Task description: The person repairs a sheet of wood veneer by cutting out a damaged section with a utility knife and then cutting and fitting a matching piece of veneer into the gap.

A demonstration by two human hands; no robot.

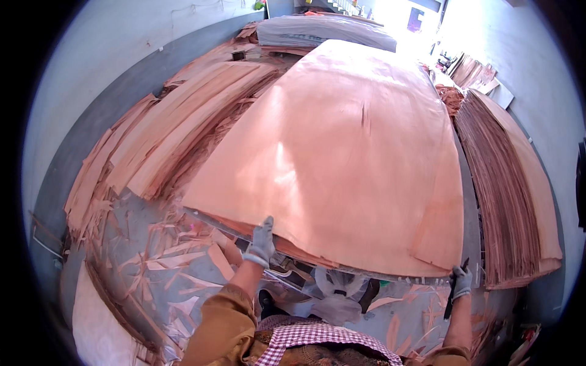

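Observation:
A large pinkish-tan wood veneer sheet [342, 152] covers the long table in front of me, with a short dark split near its middle. My left hand [262, 243], in a grey-white glove, grips the sheet's near edge left of centre, and its lower fingers are partly hidden. At the near right corner, my right hand [462, 283], gloved too, is closed around a slim dark tool [450, 307] whose kind I cannot make out. A narrow veneer strip [436, 235] seems to overlap the sheet's right side, close to that hand.
Veneer piles [201, 100] lie along the left wall. A tall veneer stack [503, 195] flanks the table's right side. Torn veneer scraps [183, 259] litter the floor at the near left. A plastic-covered stack [323, 32] stands beyond the table, near a bright doorway.

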